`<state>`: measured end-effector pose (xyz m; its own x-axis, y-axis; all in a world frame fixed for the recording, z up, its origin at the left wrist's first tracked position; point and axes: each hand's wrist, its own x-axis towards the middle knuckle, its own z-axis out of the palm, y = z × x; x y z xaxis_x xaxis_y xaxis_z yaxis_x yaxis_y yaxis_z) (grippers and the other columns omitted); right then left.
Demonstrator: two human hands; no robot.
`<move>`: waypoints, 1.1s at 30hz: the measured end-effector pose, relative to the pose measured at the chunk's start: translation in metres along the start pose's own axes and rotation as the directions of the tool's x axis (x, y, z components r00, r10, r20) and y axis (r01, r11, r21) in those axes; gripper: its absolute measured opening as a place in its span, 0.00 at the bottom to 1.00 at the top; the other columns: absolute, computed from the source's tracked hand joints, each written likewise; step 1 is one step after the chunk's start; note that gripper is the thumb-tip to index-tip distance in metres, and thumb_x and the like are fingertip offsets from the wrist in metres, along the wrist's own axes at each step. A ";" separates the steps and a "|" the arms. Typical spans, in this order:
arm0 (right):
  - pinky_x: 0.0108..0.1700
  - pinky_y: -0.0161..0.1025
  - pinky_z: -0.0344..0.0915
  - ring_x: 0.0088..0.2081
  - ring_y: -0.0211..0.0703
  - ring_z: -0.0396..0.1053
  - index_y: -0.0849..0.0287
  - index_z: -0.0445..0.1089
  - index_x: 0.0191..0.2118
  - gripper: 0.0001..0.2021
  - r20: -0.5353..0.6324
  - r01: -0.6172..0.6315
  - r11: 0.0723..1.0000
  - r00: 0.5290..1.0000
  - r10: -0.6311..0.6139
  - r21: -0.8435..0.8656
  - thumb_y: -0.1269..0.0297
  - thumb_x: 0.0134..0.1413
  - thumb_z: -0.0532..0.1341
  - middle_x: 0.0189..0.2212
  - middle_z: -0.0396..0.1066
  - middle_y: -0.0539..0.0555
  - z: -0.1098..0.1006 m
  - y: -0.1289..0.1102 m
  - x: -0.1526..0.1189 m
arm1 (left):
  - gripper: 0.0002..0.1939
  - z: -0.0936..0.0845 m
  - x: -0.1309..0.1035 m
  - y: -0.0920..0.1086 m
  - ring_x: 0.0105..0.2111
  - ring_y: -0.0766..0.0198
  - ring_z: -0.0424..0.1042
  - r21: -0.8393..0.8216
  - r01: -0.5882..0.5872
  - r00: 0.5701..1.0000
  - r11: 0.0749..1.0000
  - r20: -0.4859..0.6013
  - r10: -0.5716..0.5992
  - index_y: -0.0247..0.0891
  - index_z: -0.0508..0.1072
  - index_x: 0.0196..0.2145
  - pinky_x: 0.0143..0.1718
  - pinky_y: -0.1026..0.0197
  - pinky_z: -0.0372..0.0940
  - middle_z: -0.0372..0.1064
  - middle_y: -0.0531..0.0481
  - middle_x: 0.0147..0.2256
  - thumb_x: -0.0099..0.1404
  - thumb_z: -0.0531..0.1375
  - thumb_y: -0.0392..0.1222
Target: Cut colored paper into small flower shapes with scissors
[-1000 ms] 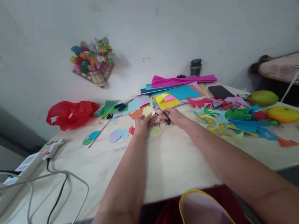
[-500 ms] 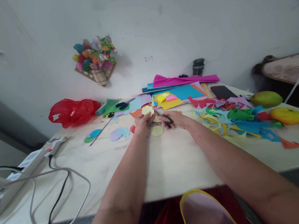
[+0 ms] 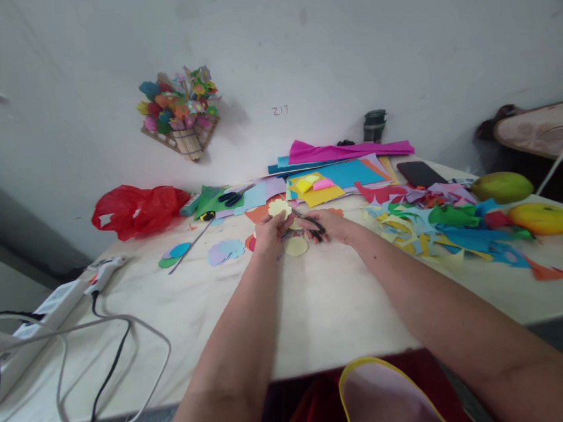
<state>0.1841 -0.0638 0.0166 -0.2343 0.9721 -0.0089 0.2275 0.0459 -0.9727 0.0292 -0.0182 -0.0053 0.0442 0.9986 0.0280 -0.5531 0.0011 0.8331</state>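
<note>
Between the fingers of my left hand is a pale yellow paper flower with a scalloped edge. My right hand is closed around the dark handles of a pair of scissors, whose blades point toward the flower. Whether the blades touch the paper is too small to tell. Just below my hands a pale yellow paper circle lies on the table. Left of my left hand rest lilac and light blue scalloped paper pieces.
Paper scraps spread on the right beside a phone and several fruits. Coloured sheets lie at the back. Another pair of scissors and a red plastic bag are back left. A power strip with loose cables stands left.
Both hands stay in nearly the same place. The scissors' handles and the flower have shifted only very slightly.
</note>
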 end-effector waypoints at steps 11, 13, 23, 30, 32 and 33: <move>0.11 0.27 0.48 0.15 0.30 0.61 0.61 0.64 0.29 0.12 -0.014 0.001 1.000 1.000 -0.001 0.013 0.58 0.52 0.64 0.18 0.66 0.47 0.001 0.005 0.004 | 0.08 -0.001 0.006 -0.007 0.36 0.56 0.78 -0.018 -0.009 1.000 1.000 -0.003 0.009 0.31 0.73 0.29 0.41 0.58 0.72 0.76 0.45 0.28 0.49 0.66 0.30; 0.11 0.27 0.48 0.15 0.30 0.62 0.61 0.64 0.29 0.12 -0.014 0.002 1.000 1.000 -0.001 0.020 0.58 0.52 0.64 0.18 0.66 0.47 0.001 0.007 0.006 | 0.07 -0.001 0.006 -0.007 0.35 0.57 0.78 -0.028 -0.013 1.000 1.000 0.004 0.013 0.31 0.73 0.29 0.41 0.59 0.72 0.76 0.45 0.28 0.49 0.66 0.29; 0.11 0.28 0.48 0.15 0.30 0.61 0.60 0.63 0.28 0.12 -0.032 0.008 1.000 0.999 -0.007 0.018 0.58 0.54 0.64 0.17 0.66 0.47 0.002 0.008 0.008 | 0.08 -0.001 0.007 -0.010 0.33 0.59 0.78 -0.056 -0.024 0.999 0.998 0.023 0.025 0.32 0.73 0.30 0.40 0.60 0.73 0.76 0.45 0.28 0.50 0.66 0.29; 0.12 0.28 0.48 0.15 0.30 0.62 0.60 0.63 0.28 0.13 -0.021 0.008 1.000 1.000 -0.008 0.011 0.57 0.54 0.64 0.18 0.66 0.47 0.002 0.005 0.005 | 0.05 -0.001 0.006 -0.008 0.31 0.60 0.78 -0.060 -0.021 1.000 0.998 0.007 0.021 0.31 0.72 0.27 0.40 0.61 0.72 0.75 0.46 0.27 0.51 0.65 0.29; 0.12 0.28 0.47 0.15 0.30 0.61 0.60 0.63 0.28 0.14 -0.024 0.000 1.000 1.000 0.000 0.012 0.57 0.54 0.64 0.18 0.66 0.47 0.002 0.004 0.005 | 0.05 -0.001 0.006 -0.008 0.31 0.61 0.78 -0.063 -0.022 1.000 0.998 0.012 0.023 0.31 0.73 0.27 0.39 0.61 0.72 0.75 0.45 0.27 0.51 0.65 0.28; 0.12 0.28 0.47 0.15 0.30 0.61 0.60 0.63 0.28 0.14 -0.024 -0.003 1.000 1.000 0.003 0.014 0.57 0.54 0.64 0.18 0.66 0.47 0.002 0.004 0.005 | 0.05 -0.001 0.006 -0.008 0.31 0.61 0.78 -0.065 -0.023 1.000 0.998 0.018 0.025 0.31 0.73 0.28 0.39 0.61 0.72 0.75 0.45 0.28 0.51 0.65 0.28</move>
<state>0.1819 -0.0597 0.0119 -0.2104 0.9776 -0.0065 0.2151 0.0398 -0.9758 0.0333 -0.0118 -0.0127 0.0459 0.9972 0.0585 -0.6066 -0.0187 0.7948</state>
